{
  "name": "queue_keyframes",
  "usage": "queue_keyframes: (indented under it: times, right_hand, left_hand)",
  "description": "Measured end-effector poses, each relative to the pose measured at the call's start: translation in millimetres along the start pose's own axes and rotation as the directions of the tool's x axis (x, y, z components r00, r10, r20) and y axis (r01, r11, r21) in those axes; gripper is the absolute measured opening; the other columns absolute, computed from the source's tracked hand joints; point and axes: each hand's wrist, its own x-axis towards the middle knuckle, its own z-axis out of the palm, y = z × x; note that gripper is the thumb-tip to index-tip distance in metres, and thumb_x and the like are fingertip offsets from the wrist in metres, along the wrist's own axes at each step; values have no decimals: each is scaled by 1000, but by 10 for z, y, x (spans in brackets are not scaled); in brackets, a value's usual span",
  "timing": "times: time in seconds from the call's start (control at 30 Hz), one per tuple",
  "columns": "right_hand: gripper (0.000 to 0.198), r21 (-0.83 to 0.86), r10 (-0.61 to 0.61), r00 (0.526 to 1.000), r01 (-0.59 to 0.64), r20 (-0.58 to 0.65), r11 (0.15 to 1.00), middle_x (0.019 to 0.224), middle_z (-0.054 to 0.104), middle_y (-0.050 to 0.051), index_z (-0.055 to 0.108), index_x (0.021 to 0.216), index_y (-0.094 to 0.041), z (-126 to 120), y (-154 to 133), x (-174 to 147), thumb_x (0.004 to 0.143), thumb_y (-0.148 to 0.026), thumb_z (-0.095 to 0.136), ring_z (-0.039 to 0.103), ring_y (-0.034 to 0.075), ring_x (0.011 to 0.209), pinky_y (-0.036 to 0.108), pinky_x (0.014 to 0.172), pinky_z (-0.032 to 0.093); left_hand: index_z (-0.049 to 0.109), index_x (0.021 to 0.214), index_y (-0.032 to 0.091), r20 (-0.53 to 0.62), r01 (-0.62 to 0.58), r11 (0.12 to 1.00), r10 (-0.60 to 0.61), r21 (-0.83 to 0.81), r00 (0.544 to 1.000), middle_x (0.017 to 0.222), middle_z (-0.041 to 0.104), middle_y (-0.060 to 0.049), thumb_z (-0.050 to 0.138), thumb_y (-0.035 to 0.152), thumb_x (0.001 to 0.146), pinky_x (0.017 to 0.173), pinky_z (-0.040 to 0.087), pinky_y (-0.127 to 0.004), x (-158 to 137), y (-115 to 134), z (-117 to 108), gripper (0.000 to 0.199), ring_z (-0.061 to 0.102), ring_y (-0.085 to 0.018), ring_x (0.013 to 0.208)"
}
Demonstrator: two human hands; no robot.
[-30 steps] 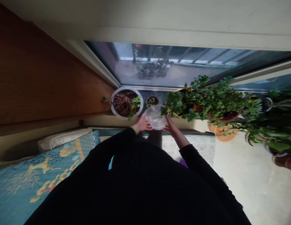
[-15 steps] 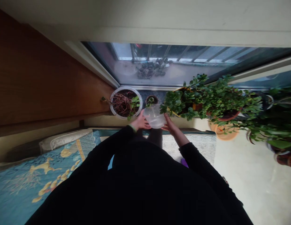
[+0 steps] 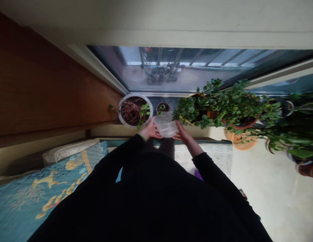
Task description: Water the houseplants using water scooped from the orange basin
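Left grip [image 3: 151, 131] and right grip [image 3: 183, 133] clamp the bowl [image 3: 167, 128]; a small pot [image 3: 162, 108] stands on its far side.

clear bowl [image 3: 167, 128]: inside indistinct; purple object [image 3: 198, 174]: partly behind sleeve [image 3: 217, 179]; quilt [image 3: 17, 198]: cut off left

From the black-clad torso [image 3: 156, 195], the left arm [image 3: 118, 155] and the right arm [image 3: 217, 178] are extended forward and angled inward. The left arm is sleeved almost to the wrist [image 3: 145, 133], where a pale green band [image 3: 142, 136] is worn; on the right, part of the forearm [image 3: 195, 149] is bared. The left grip [image 3: 151, 130] and the right grip [image 3: 182, 132] are held near each other but apart, nearly level, with fingers curved inward in a two-sided hold.
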Motion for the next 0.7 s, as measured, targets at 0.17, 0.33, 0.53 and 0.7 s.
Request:
queue_keyframes:
  times: [0.17,0.33,0.53,0.7]
  right_hand:
    - [71,22,-2,1000,2,-7,1000,151,77,17,75,151,-32,-4,18,46,100,-82,72,81,35,124,44,92,75]
    - [70,15,7,1000,-7,-16,1000,150,76,18,76,150,-28,-4,4,44,103,-81,70,81,35,126,42,90,76]
    - [66,24,21,1000,-20,-16,999,154,76,16,76,150,-29,12,-44,16,106,-78,68,81,33,128,39,88,76]
    - [66,27,23,1000,-23,-14,999,156,74,17,75,153,-29,12,-55,24,107,-76,67,80,35,131,41,90,76]
  left_hand:
    - [57,164,25,24,-10,1000,10,-18,1000,153,68,-29,24,100,98,102,65,-66,-15,5,2,105,73,-49,136]
    - [57,164,24,18,-16,1000,16,5,1000,154,67,-30,22,99,99,101,65,-64,-1,12,-15,105,72,-49,138]
    - [57,163,23,57,-35,999,35,-2,998,153,68,-30,29,100,98,101,65,-65,-17,30,-25,105,73,-50,136]
    - [57,164,23,9,-19,999,18,35,1000,153,69,-29,19,98,102,97,67,-60,-79,46,17,104,75,-48,132]
